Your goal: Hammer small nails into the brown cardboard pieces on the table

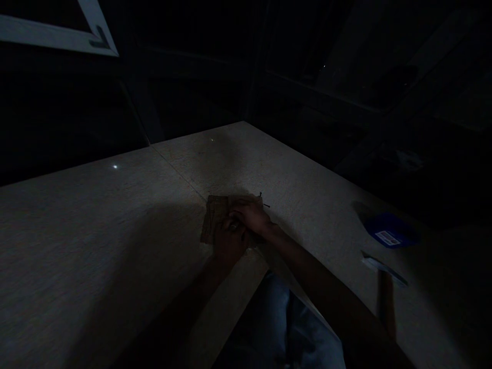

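A brown, flat piece that looks like wood [215, 212] lies on the pale tabletop [169, 215], in the middle of the view. My left hand [230, 240] is on its near edge, fingers curled in. My right hand [251, 215] comes from the right across the piece, its fingers bent and meeting my left hand. Between the two hands is a small dark spot that I cannot identify. Two thin dark nails [266, 205] show at the piece's far right corner. Dim light hides most of the fingers.
A hammer [385, 292] with a wooden handle lies on the right side of the table. Beyond it is a blue container [392, 230] with a white label. The table's far corner [243, 123] points away from me. A white frame [57, 36] stands upper left.
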`<state>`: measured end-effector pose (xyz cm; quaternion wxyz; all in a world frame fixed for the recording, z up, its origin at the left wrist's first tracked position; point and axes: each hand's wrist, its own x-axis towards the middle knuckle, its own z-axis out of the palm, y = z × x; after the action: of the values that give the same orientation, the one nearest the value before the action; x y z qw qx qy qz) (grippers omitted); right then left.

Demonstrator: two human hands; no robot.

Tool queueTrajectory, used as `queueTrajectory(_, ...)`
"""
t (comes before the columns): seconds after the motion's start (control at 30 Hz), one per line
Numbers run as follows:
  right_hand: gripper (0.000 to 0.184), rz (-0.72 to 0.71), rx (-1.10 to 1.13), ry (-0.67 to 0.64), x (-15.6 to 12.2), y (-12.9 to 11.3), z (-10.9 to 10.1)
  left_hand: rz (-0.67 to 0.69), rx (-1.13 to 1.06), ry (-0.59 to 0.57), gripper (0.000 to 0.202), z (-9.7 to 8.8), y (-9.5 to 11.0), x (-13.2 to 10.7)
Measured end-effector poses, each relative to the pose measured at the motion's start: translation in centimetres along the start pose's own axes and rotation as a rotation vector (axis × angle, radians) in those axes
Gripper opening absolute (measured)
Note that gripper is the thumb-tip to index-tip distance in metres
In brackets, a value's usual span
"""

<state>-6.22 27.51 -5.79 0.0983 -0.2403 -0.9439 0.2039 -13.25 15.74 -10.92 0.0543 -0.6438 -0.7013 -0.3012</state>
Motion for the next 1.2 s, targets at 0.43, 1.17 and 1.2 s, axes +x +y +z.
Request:
queueTrajectory(0.43, 0.037, -0.21, -0.022, -0.053, -0.4, 0.4, -1.5, -0.034, -0.043, -0.038, 0.019, -0.3, 0.1, 0.1)
queueTrajectory(1.17, 0.029, 0.587, 0.286, 0.574, -3.5, 11.7, -0.7, -0.044, -0.04, -0.003, 0.02, -0.2, 0.1, 0.0)
queueTrajectory(1.2, 0.031, 0.57, 0.289, 0.579, -3.5, 11.7, -0.8, -0.048, -0.04, -0.004, 0.02, -0.2, 0.1, 0.1)
